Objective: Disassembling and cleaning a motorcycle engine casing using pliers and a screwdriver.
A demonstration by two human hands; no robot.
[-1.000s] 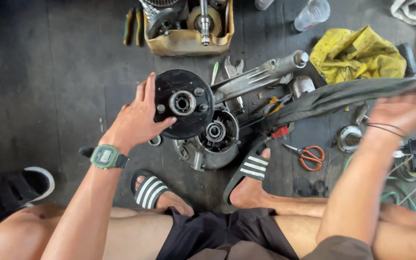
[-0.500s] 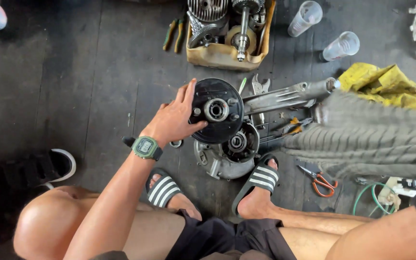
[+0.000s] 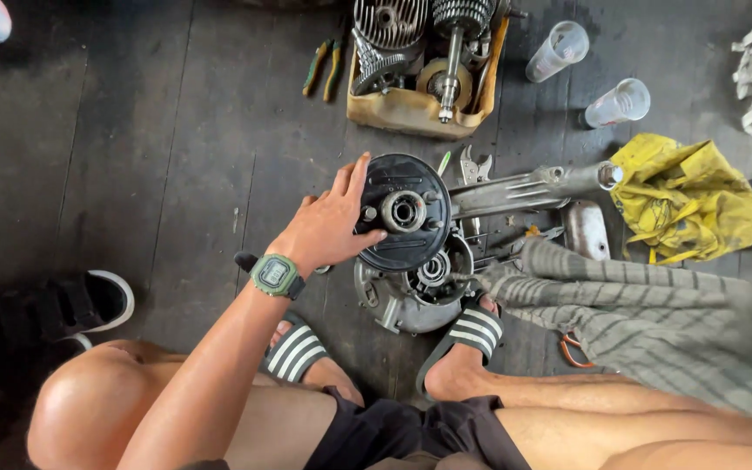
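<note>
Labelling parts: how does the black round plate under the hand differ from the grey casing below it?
The black round plate is dark, disc-shaped and tilted up on edge, steadied by the left hand. The grey casing is bare pale metal, irregular in outline, and lies on the floor between the sandals. Both show a round central hub.

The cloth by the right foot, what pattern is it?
Grey with darker stripes; the striped cloth shows best in the head view.

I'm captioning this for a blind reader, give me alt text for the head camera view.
A seated person's left hand grips a round black metal drum atop an engine casing on a dark floor. A grey striped cloth sweeps in from the right; the right hand is out of view. Pliers and two plastic cups lie beyond.
</note>
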